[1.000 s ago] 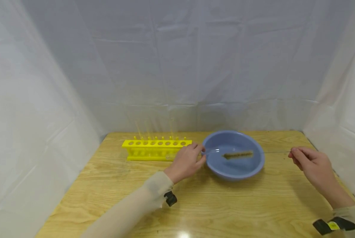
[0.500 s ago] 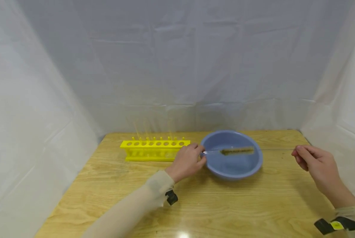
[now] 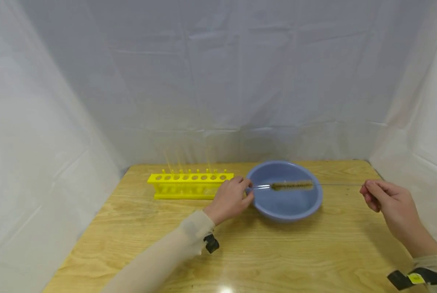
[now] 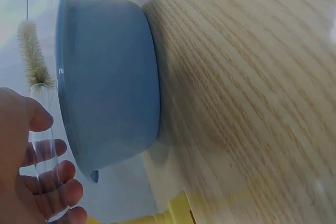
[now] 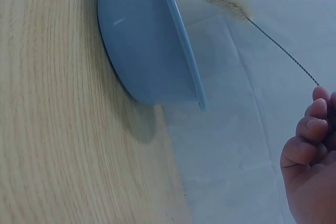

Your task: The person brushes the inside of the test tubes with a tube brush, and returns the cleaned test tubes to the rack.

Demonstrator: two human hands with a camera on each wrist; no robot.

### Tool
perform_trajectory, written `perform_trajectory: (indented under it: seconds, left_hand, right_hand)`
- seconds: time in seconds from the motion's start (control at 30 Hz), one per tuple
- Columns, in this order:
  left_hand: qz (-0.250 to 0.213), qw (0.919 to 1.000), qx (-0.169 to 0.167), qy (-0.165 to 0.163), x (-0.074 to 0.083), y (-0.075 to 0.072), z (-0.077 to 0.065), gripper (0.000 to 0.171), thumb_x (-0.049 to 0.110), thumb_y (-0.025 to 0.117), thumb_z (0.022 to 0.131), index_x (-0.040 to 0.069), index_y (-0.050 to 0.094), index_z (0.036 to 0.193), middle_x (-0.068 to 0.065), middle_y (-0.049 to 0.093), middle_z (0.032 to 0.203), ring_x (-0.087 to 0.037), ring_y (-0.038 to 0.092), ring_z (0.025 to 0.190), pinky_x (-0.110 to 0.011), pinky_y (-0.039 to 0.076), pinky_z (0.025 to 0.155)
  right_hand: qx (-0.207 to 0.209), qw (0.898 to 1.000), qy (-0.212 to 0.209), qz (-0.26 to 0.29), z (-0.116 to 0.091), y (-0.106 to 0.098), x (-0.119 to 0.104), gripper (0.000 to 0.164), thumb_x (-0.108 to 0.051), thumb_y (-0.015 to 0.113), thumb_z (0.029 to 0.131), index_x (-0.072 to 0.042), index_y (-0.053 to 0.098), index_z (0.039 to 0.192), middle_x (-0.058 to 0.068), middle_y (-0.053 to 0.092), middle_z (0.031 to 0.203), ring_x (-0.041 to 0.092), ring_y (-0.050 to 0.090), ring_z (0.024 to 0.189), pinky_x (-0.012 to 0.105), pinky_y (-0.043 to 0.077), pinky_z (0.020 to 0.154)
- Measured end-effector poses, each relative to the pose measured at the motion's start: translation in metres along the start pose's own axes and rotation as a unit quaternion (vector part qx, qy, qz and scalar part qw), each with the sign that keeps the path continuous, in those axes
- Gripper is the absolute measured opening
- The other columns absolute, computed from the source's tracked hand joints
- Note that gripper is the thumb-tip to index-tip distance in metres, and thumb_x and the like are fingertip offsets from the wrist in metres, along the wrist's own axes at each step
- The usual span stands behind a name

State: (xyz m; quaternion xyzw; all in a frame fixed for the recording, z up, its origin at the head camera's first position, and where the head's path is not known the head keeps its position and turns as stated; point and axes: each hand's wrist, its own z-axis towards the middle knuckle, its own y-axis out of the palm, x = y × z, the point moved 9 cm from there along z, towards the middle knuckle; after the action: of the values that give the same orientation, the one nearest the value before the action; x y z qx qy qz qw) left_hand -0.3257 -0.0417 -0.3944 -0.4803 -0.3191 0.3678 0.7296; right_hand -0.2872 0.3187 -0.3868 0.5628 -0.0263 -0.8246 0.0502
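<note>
Above the blue basin (image 3: 285, 209), a clear glass test tube (image 3: 262, 187) lies nearly level in my left hand (image 3: 230, 198). In the left wrist view, the thumb and curled fingers wrap round the tube (image 4: 46, 150). At the tube's mouth sits the tip of a bristled test tube brush (image 3: 292, 185), most of its tan bristles still outside the glass. The brush's thin twisted wire runs right, over the basin's rim, to my right hand (image 3: 392, 203). There the thumb and curled fingers pinch the wire's end, as the right wrist view also shows (image 5: 310, 145).
Just left of the basin stands a yellow test tube rack (image 3: 191, 178) with several clear tubes (image 3: 180, 160) upright at its back. All rests on a wooden table (image 3: 240, 256), with white sheeting (image 3: 218, 81) behind and at both sides.
My right hand has shifted slightly right, and the brush has risen from a tilt into line with the tube, its tip now at the mouth. The left hand keeps its grip.
</note>
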Motion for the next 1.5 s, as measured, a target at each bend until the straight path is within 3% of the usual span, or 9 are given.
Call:
perform_trajectory:
  seconds: [0.43,0.63,0.87,1.0,1.23,1.5]
  left_hand:
    - [-0.080,0.9963,-0.003,0.032,0.006,-0.001,-0.002,0.030,0.030,0.055,0.102,0.011,0.068,0.122,-0.005,0.067,0.108,-0.013,0.061,0.082,-0.030,0.051,0.071]
    - [-0.077,0.9961,0.002,0.043,0.008,-0.002,-0.002,0.031,0.030,0.055,0.103,0.012,0.068,0.124,-0.004,0.067,0.107,-0.013,0.061,0.082,-0.030,0.051,0.071]
    - [-0.054,0.9960,-0.002,0.071,0.017,-0.002,-0.001,0.030,0.027,0.057,0.101,0.013,0.068,0.125,-0.004,0.066,0.104,-0.014,0.057,0.082,-0.030,0.050,0.072]
    - [-0.058,0.9957,0.003,0.073,0.019,-0.004,-0.001,0.031,0.026,0.056,0.102,0.012,0.068,0.126,-0.004,0.066,0.103,-0.014,0.057,0.082,-0.031,0.050,0.073]
    - [-0.046,0.9960,0.009,0.076,0.023,-0.006,0.000,0.030,0.025,0.059,0.101,0.012,0.068,0.125,-0.002,0.065,0.099,-0.012,0.055,0.078,-0.029,0.048,0.071]
    - [-0.037,0.9953,0.007,0.089,0.030,-0.005,0.001,0.028,0.025,0.059,0.100,0.011,0.068,0.124,-0.001,0.061,0.095,-0.012,0.050,0.077,-0.026,0.044,0.070]
  right_hand:
    - [-0.032,0.997,0.040,0.064,0.002,0.003,0.011,0.023,-0.008,0.051,0.104,-0.001,0.072,0.096,0.002,0.068,0.085,0.006,0.060,0.068,0.022,0.048,0.055]
    - [-0.051,0.996,0.041,0.060,0.006,0.008,0.012,0.025,-0.008,0.049,0.105,0.000,0.070,0.095,0.002,0.067,0.082,0.006,0.058,0.067,0.023,0.046,0.053]
    - [-0.081,0.995,0.032,-0.045,0.010,0.025,0.015,0.027,-0.014,0.050,0.106,-0.001,0.067,0.090,-0.002,0.062,0.074,0.010,0.050,0.059,0.032,0.037,0.050]
    - [-0.076,0.993,0.028,-0.081,0.012,0.032,0.017,0.028,-0.018,0.051,0.106,-0.001,0.067,0.090,-0.002,0.061,0.072,0.012,0.049,0.057,0.031,0.037,0.050]
    - [-0.085,0.981,0.030,-0.171,0.013,0.048,0.019,0.034,-0.023,0.048,0.108,0.001,0.065,0.091,-0.002,0.056,0.068,0.015,0.046,0.054,0.033,0.037,0.049]
    - [-0.091,0.976,0.023,-0.196,0.016,0.064,0.019,0.034,-0.024,0.048,0.108,0.002,0.065,0.093,-0.001,0.056,0.066,0.015,0.048,0.053,0.033,0.040,0.050]
